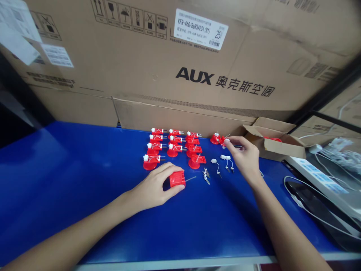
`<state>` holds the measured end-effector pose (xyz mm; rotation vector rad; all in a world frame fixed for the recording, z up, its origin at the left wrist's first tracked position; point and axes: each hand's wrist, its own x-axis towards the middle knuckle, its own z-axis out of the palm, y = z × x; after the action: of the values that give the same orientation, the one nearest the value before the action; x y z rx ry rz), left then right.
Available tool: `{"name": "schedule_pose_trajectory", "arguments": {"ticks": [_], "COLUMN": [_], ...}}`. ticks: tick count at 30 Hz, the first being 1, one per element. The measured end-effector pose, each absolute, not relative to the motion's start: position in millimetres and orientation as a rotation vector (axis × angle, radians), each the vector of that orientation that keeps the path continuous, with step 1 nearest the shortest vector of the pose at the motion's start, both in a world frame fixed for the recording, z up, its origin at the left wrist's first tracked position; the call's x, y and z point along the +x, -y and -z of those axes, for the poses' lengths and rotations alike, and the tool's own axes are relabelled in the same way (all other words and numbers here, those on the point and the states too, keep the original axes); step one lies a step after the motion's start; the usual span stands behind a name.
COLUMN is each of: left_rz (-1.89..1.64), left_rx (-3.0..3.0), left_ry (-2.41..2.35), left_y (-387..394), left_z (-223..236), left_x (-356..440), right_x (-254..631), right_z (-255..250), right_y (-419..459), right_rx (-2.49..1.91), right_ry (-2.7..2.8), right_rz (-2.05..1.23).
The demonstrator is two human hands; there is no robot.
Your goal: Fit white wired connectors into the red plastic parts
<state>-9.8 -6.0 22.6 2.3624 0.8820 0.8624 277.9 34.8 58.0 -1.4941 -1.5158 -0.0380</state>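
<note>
My left hand (156,186) grips a red plastic housing (177,179) between thumb and fingers, with a thin metal rod (191,178) sticking out to the right. Farther back, my right hand (244,156) has thumb and fingertips pinched on a small white connector (226,140), right beside a red part (216,139). A short wire shows beneath those fingers. Loose white connectors with wires (225,157) and small metal pieces (207,175) lie between the hands. Beyond my left hand, red housings on round bases stand in rows; many carry white connectors (150,158), while some in the right row (196,161) show just a rod.
An open cardboard box (278,148) with red parts inside stands at the back right. A white power strip (318,177), a dark device (307,199) and bundled white cables (345,152) lie along the right edge. A large carton (141,71) walls off the back of the blue tabletop (84,180).
</note>
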Motion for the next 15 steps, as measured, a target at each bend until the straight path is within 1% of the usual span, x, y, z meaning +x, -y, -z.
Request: {"name": "schedule_pose_trajectory", "arguments": {"ticks": [2, 4, 8, 10, 15], "left_rz": [-0.925, -0.978, -1.124, -1.172, -1.156], "left_rx": [2.358, 2.367, 2.373, 2.364, 2.352], "left_ry": [-0.868, -0.868, -0.898, -0.888, -0.831], "left_y": [7, 7, 8, 8, 9], "left_z": [-24, -24, -24, -24, -25], "left_x": [-10, -11, -12, -12, -11], "right_x": [259, 238, 205, 197, 194], "right_z": [-62, -60, -47, -41, -35], "right_y": [-21, -7, 16, 23, 26], "right_rx": [-1.285, -1.132, -0.982, -0.948, -0.895], "right_ry": [1.497, 1.533, 1.715, 1.776, 1.823], "right_rz": [-0.096, -0.311, -0.66, -0.732, -0.769]}}
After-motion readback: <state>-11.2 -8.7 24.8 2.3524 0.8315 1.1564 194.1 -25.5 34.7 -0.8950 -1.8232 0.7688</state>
